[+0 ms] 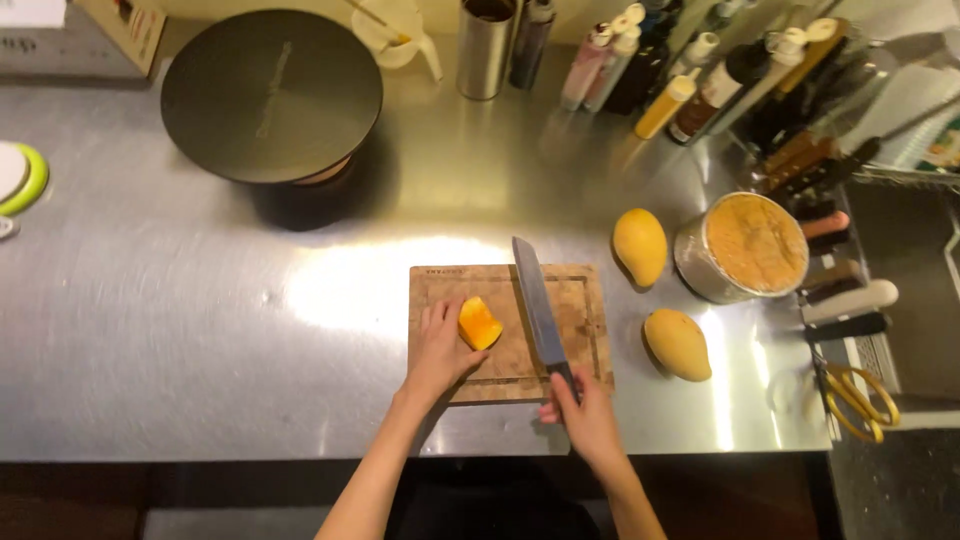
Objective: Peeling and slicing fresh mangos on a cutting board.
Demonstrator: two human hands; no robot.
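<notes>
the steel counter point(200, 330) filled the view, with a round black turntable point(270, 95) at the back left and a row of bottles point(650, 70) along the back right. a metal pot point(742, 247) of orange pulp stood at the right, beside a rack of knives point(830, 250) and yellow scissors point(860, 400). two whole mangoes point(640, 245) lay just right of the wooden board point(575, 300), one near the pot, the other point(677, 343) nearer the front edge

on the board, a cut mango piece point(479, 322) lay at the left half, flesh showing. the left hand point(438, 350) rested on it, fingers curled loosely over its near side, steadying rather than clamping. the right hand point(585, 410) was closed around the handle of a long knife point(538, 300), whose blade lay flat on the board, pointing away, just right of the piece and apart from it

the step looked like cutting up this piece, with the blade resting between cuts. the next move would call for lifting the blade, squaring it over the piece, and keeping the left fingertips tucked clear of the edge
</notes>
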